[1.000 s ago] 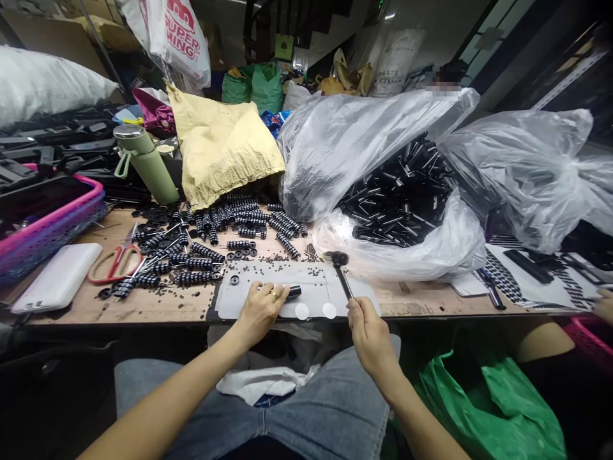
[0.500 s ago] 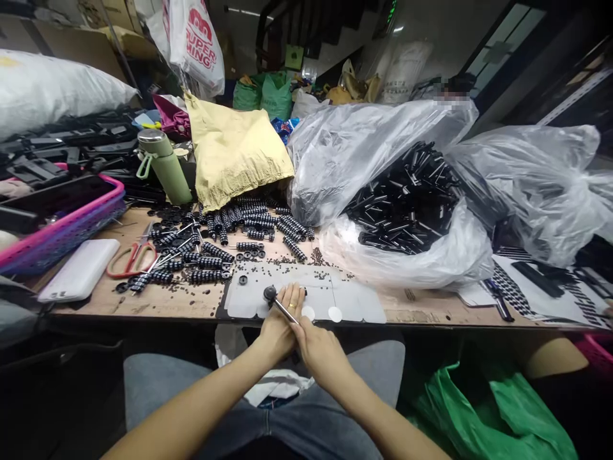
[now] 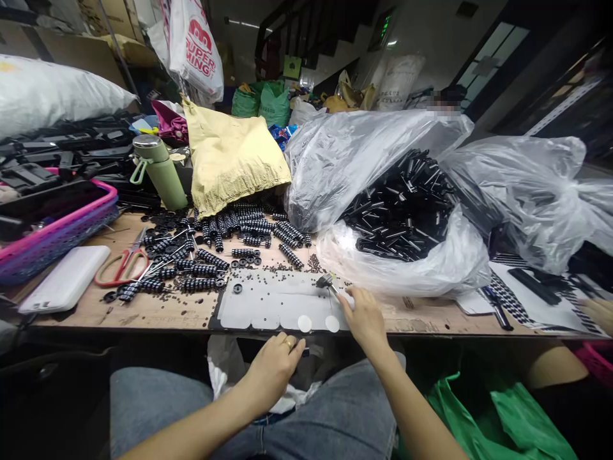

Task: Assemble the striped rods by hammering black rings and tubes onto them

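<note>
My right hand (image 3: 364,317) is closed round the handle of a small hammer (image 3: 326,282), whose head lies low over the right end of the pale work mat (image 3: 268,300) at the table's front edge. My left hand (image 3: 276,369) has dropped below the table edge, above my lap. Its fingers are curled, a ring shows, and whatever is inside them is hidden. Two white discs (image 3: 304,323) lie at the mat's near edge, and a single black washer (image 3: 237,288) with tiny black bits rests on the mat. Stacks of black ribbed rollers (image 3: 239,227) spread behind the mat.
A clear bag of black tubes (image 3: 402,211) fills the right of the table, with a yellow bag (image 3: 230,153) behind the rollers. At left are a green bottle (image 3: 160,172), red scissors (image 3: 119,265), a white slab (image 3: 64,287) and a pink basket (image 3: 52,230). Another person's hand (image 3: 598,312) shows at far right.
The hammer swung left over my left hand on the mat, then came back to the right. My left hand left the mat and sank below the table edge.
</note>
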Tool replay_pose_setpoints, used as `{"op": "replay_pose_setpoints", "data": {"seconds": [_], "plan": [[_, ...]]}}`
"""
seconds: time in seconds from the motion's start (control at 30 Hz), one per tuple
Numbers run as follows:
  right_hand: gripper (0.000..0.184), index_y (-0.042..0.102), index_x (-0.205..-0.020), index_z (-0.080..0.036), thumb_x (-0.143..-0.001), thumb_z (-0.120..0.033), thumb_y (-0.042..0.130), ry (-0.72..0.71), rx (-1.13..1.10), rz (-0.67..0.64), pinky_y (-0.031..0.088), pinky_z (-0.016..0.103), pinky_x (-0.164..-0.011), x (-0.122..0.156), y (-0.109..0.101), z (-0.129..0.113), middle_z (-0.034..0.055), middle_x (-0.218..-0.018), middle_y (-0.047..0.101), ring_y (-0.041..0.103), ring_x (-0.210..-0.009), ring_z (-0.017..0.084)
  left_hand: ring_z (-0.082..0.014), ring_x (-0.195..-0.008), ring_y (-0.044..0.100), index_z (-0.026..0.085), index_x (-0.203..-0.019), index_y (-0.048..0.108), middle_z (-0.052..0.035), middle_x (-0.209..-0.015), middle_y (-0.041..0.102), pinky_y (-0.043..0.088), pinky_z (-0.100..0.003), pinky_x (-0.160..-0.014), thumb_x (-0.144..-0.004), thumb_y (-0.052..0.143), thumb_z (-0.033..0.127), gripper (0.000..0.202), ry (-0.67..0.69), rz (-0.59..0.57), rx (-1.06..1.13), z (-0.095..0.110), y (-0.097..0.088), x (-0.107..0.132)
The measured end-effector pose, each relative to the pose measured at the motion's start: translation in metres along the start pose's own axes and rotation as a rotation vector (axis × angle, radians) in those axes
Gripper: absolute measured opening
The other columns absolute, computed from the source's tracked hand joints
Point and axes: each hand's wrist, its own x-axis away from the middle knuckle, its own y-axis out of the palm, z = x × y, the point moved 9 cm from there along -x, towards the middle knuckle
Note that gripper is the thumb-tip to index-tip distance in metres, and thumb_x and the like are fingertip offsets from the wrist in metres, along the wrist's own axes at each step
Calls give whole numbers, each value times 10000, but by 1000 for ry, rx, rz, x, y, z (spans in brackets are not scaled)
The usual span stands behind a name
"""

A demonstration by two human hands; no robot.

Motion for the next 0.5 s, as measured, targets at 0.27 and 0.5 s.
{"op": "replay_pose_setpoints", "data": {"seconds": [0.27, 0.5], "plan": [[228, 589, -815, -120, -784, -329, 502, -123, -151, -192, 352, 343, -767, -88, 34, -93, 136, -894, 583, 484, -912, 250, -215, -914, 520, 124, -1173, 463, -142, -1011, 545, 487, -355, -752, -817, 431, 161, 359, -56, 205, 18, -15, -35, -5], [377, 604, -650, -150, -784, -470, 458, -294, -518, -480, 341, 198, -499, -39, 17, -125, -10, -593, 580, 490, -545, 98, -270, -1125, 403, 168, -1271, 360, -134, -1155, 496, 317, -481, -944, -828, 409, 151, 446, -119, 473, -197, -67, -84, -26]]}}
